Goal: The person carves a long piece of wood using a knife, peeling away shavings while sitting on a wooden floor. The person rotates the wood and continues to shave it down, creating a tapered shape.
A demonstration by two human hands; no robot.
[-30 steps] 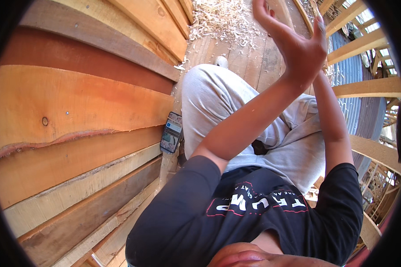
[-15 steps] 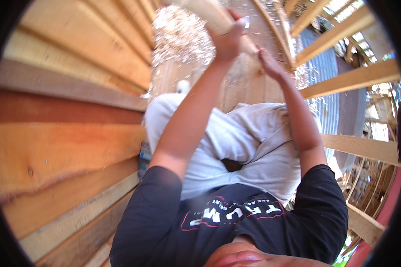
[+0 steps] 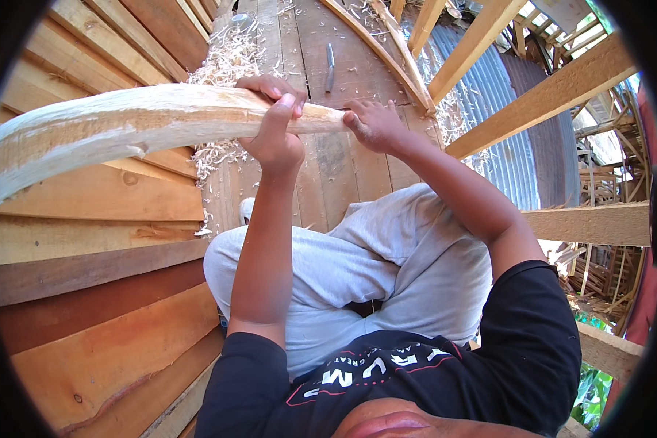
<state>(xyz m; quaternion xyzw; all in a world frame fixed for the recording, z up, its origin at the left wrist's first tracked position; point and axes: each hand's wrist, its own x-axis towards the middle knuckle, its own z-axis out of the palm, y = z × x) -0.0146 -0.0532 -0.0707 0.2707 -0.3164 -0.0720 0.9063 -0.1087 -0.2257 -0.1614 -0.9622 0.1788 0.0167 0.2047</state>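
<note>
A long, pale, curved piece of carved wood [image 3: 131,120] is held up in front of me. It is thick at the left and tapers to a narrow end at the right. My left hand [image 3: 276,124] wraps round it near the narrow end, thumb on top. Right at the tip is my right hand [image 3: 376,125], its fingers stretched out and the thumb touching the wood. Beyond both hands, a slim tool [image 3: 330,67] with a shiny metal part and a darker grey part lies on the plank floor [image 3: 343,168].
Stacked timber boards [image 3: 95,233] form a wall at my left. Curly wood shavings [image 3: 230,58] lie along its foot. Wooden rails [image 3: 533,102] stand at my right, with corrugated metal sheet [image 3: 489,117] beyond. A long wood strip [image 3: 376,47] lies at the far side.
The carved wood has swung round, its thick end now far to the left and nearly level. Both hands moved left with it, and my view has turned, showing the tool on the floor clearly.
</note>
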